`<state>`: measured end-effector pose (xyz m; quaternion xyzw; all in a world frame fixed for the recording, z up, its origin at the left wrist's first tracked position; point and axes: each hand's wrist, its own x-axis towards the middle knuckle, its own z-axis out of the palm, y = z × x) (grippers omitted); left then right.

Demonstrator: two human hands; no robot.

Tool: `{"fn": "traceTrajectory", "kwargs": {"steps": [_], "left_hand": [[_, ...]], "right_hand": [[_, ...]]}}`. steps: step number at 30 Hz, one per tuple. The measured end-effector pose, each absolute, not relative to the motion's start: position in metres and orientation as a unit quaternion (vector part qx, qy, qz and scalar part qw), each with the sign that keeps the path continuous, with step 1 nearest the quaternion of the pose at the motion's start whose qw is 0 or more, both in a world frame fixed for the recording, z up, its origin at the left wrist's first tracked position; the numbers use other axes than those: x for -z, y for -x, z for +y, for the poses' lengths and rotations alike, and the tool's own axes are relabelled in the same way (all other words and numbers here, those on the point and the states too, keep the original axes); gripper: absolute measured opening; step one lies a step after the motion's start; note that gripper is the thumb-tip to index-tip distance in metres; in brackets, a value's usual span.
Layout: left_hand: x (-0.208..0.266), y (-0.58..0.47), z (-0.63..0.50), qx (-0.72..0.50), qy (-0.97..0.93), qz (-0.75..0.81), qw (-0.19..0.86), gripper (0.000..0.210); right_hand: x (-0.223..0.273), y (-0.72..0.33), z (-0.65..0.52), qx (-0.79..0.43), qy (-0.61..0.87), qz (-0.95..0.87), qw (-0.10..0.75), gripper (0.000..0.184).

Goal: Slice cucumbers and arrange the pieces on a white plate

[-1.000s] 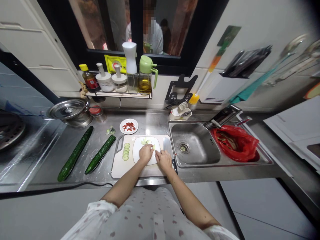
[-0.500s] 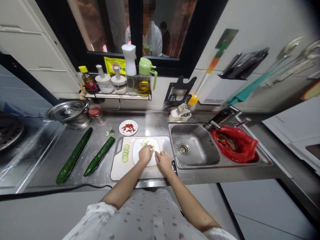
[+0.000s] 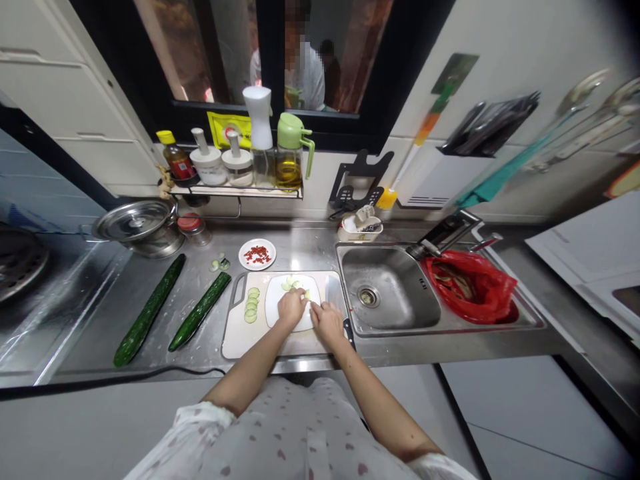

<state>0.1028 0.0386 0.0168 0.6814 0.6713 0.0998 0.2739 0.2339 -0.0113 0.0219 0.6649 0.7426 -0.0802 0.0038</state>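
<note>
My left hand is over a white plate, its fingertips pinched at a pale green cucumber slice. Beside it, my right hand has bent, closed fingers at the plate's right side; whatever they hold, if anything, is hidden. More cucumber slices lie at the plate's far side. The plate rests on a cutting board, where a row of overlapping slices lies to the left. A knife lies along the board's right edge, partly covered by my right hand.
Left of the board lie a cut cucumber and a whole cucumber. A small plate of chopped red pieces is behind. The sink and a red bag are right. Seasoning jars stand on a shelf.
Both hands stay at the plate with almost no movement. The whole view has shifted very slightly.
</note>
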Motion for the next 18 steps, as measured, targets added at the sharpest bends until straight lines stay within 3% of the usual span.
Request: {"fn": "traceTrajectory", "kwargs": {"steps": [18], "left_hand": [[-0.0233, -0.1028, 0.0371, -0.109, -0.670, 0.676, 0.286, 0.028]], "right_hand": [[-0.0283, -0.2332, -0.0069, 0.086, -0.672, 0.735, -0.006, 0.035]]}}
